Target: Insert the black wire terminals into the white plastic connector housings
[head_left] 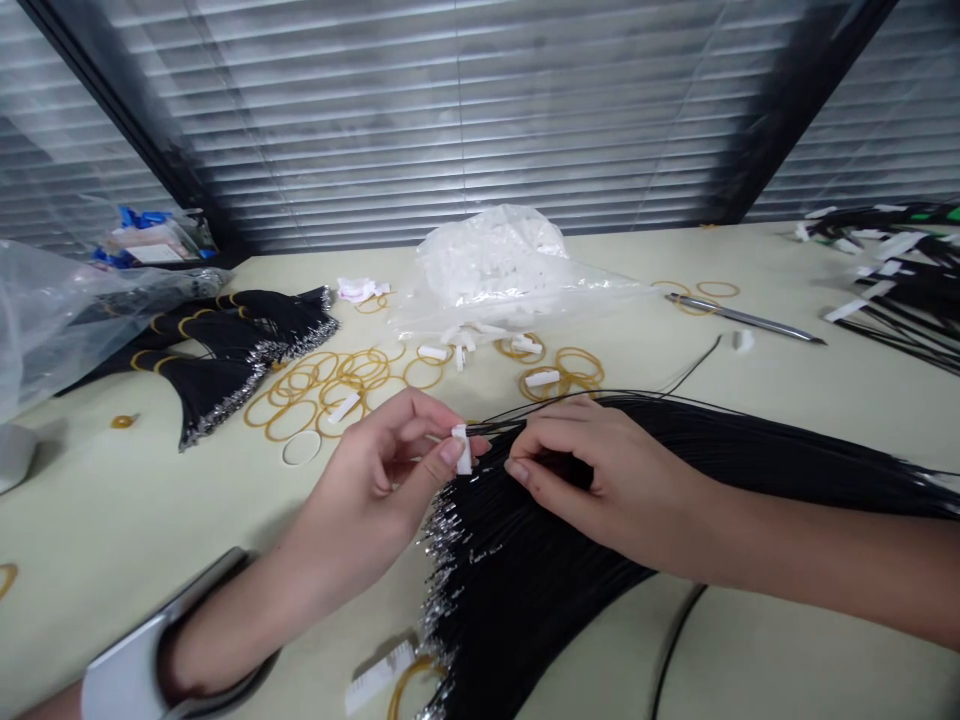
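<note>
My left hand (390, 465) pinches a small white connector housing (462, 452) between thumb and fingers. Thin black wires run from the housing toward the right. Over a thick bundle of black wires (517, 590) is my right hand (600, 460), thumb and index finger brought together just right of the housing. Whatever lies between those fingertips is lost against the dark bundle. Silvery metal terminals (442, 570) tip the bundle's left end, below the housing. A longer white connector strip (380, 677) lies beside them at the lower edge.
Rubber bands (300, 385) and loose white housings (541, 378) are scattered beyond my hands. A clear plastic bag of white parts (495, 260) stands behind them. More wire bundles (225, 350) lie left, a pen (746, 318) and white-tagged wires (892, 290) right.
</note>
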A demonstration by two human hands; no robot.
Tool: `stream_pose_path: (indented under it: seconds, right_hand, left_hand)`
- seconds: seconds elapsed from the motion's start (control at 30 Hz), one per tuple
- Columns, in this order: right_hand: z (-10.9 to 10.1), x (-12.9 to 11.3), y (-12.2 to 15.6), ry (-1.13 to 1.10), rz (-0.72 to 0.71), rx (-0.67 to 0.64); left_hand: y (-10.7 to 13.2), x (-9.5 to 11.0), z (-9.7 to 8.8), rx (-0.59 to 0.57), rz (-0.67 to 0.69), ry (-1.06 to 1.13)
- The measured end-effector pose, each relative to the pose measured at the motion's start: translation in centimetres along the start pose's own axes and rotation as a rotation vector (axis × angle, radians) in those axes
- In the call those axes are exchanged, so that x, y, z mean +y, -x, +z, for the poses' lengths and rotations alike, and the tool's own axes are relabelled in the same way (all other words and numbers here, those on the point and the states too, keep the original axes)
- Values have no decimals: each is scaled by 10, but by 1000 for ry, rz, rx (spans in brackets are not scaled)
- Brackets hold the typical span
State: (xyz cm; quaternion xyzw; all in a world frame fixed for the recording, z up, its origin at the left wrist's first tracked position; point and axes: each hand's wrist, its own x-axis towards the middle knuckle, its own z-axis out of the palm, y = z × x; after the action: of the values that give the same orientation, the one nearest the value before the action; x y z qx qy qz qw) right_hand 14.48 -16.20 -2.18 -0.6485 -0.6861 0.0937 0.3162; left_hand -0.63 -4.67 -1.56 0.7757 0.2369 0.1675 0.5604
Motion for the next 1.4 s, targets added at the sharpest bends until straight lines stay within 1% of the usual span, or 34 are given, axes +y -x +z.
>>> stream_pose_path:
  seconds: [0.13,0.33,0.37,0.5,0.6,0.7,1.1,1.3,1.4]
  right_hand:
    - [0,0,-1,-42,5,6]
    - [-1,-1,0,-22,23,-13]
    - [-1,-1,0,-19,27,-16]
    - [-2,-1,0,-68,71,-26]
    - [-2,-1,-1,-118,132,-69]
    - [-3,0,-1,-127,153,-92]
    - [-2,0,-1,-101,112,-64]
    - [-1,1,-1,-108,109,-60]
    - [-2,1,-1,-140,110,-63]
  left_hand:
    - [0,0,1,6,-28,53]
    - [1,2,4,-42,-51,98]
    - [1,3,4,-42,-84,102]
    - [-1,4,5,-56,-107,121]
    - [-2,4,3,-62,-87,145]
    - [-2,3,2,-64,-54,137]
    - [-4,3,2,-68,-64,113]
    - [-2,3,2,-76,-39,72]
    - [-2,3,4,-48,-19,36]
